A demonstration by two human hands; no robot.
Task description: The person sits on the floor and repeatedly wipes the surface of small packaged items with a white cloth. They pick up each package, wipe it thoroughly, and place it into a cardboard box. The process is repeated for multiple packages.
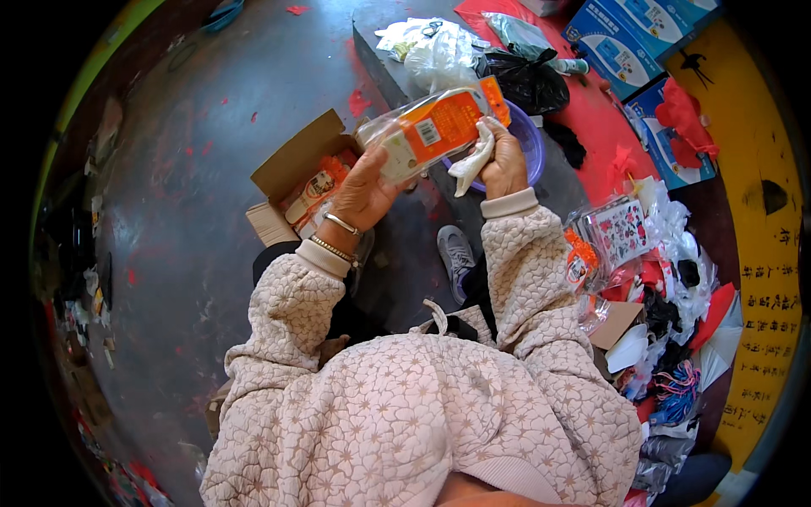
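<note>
A clear plastic package (449,125) with an orange printed label is held up in front of me, tilted up to the right. My left hand (365,194) grips its left end, thumb on the near side and fingers mostly hidden beneath. At the other end, my right hand (508,165) is closed on a crumpled white cloth (475,162), which touches the package. What lies inside the package is hard to make out. Below and left of it stands an open cardboard box (297,157) with similar orange packets (319,191) inside. Behind my right hand sits a purple basin (534,145), partly covered.
A dark low platform (380,63) bears clear plastic bags (439,63) and a black bag (532,80). Blue printed boxes (612,51) are stacked far right. Packaged items (617,232) and mixed wrappings pile up by my right arm. My shoe (456,258) rests on the grey floor (186,253).
</note>
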